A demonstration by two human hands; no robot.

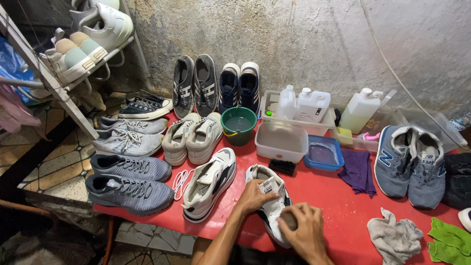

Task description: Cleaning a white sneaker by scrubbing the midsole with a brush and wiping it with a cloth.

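Setting: a red table (pixel 324 196) against a rough grey wall, seen from above, crowded with shoes and cleaning gear.
Left hand (pixel 255 196): fingers curled round the tongue and collar of a white and black sneaker (pixel 267 208), gripping it.
Right hand (pixel 305 231): clenched over a small brush (pixel 289 220), mostly hidden, pressed on the sneaker's toe end.
Sneaker: lies on the table's near edge, just in front of the person, toe pointing toward them.
Its mate (pixel 208 184): lies just left of it, tongue pulled open, with loose white laces (pixel 180 180) beside it.
Left side: two dark grey knit shoes (pixel 130 181), two light grey ones (pixel 128 135) and a beige pair (pixel 192 137).
By the wall: a black striped pair (pixel 195 84) and a navy pair (pixel 239 84), stood upright.
Middle: a green bucket (pixel 238 125) holding water, a clear tub (pixel 281 141), a blue lid (pixel 324 153), a black brush (pixel 282 167).
Bottles: three white jugs (pixel 312 104) stand in trays at the back.
Right side: a purple cloth (pixel 358 171), a blue pair (pixel 409 164), a grey rag (pixel 395 238), a green cloth (pixel 449 240).
Upper left: a metal rack (pixel 54 83) holds pale shoes.
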